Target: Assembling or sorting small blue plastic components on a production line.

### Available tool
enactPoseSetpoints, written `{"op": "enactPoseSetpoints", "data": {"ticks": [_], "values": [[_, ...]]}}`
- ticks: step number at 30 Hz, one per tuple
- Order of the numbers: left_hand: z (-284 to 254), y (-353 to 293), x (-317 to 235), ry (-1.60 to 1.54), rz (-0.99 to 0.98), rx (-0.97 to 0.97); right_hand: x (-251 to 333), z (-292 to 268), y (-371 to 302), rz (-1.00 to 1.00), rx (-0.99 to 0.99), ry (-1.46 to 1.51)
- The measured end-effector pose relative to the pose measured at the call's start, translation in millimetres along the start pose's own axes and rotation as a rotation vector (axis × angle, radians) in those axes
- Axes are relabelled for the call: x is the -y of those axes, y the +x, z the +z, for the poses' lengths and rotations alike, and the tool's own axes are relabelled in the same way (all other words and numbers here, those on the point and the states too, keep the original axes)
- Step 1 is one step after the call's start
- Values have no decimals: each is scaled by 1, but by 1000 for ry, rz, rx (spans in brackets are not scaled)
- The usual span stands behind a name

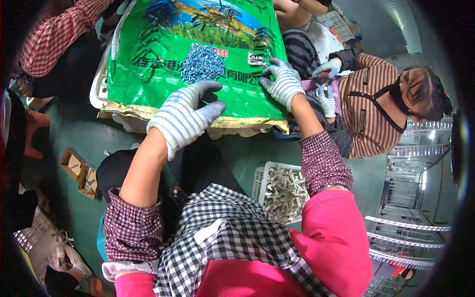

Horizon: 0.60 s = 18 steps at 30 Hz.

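Observation:
Both my hands wear white knit gloves with blue stripes and hover over a green printed sack [237, 101] spread like a work surface. My left hand [183, 116] is at the sack's near edge, just below a pile of small blue screws [203, 63]. Its thumb stands apart from the fingers, and nothing shows between them. Over the sack's right side is my right hand [284, 85], fingers bent but apart, with no held thing visible. Small dark parts [264, 42] lie just beyond it. More dark parts [146, 47] are scattered along the left and far sides.
A white basket [258, 184] of metal pieces stands on the floor by my right elbow. Small cardboard boxes [79, 171] lie at left. A gloved co-worker [368, 99] sits close on the right; a red-checked sleeve [59, 37] shows far left. Racks [408, 237] stand at right.

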<state>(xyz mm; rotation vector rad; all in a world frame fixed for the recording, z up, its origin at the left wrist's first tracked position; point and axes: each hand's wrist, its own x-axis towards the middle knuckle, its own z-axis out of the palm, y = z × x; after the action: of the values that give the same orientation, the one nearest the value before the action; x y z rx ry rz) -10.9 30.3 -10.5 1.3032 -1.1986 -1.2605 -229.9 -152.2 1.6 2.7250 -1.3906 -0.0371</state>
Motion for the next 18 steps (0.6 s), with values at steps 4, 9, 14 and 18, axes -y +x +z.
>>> {"op": "enactPoseSetpoints", "data": {"ticks": [4, 9, 14, 18], "values": [[-1, -1, -5, 21, -20, 5, 0, -1, 3, 6, 1, -12], [0, -3, -7, 71, -26, -6, -5, -1, 7, 30, 68, -121], [0, -4, -6, 39, 9, -20, -10, -1, 9, 52, 114, -137], [-1, -5, -5, 74, -6, -26, -5, -12, 12, 12, 115, -196]]}}
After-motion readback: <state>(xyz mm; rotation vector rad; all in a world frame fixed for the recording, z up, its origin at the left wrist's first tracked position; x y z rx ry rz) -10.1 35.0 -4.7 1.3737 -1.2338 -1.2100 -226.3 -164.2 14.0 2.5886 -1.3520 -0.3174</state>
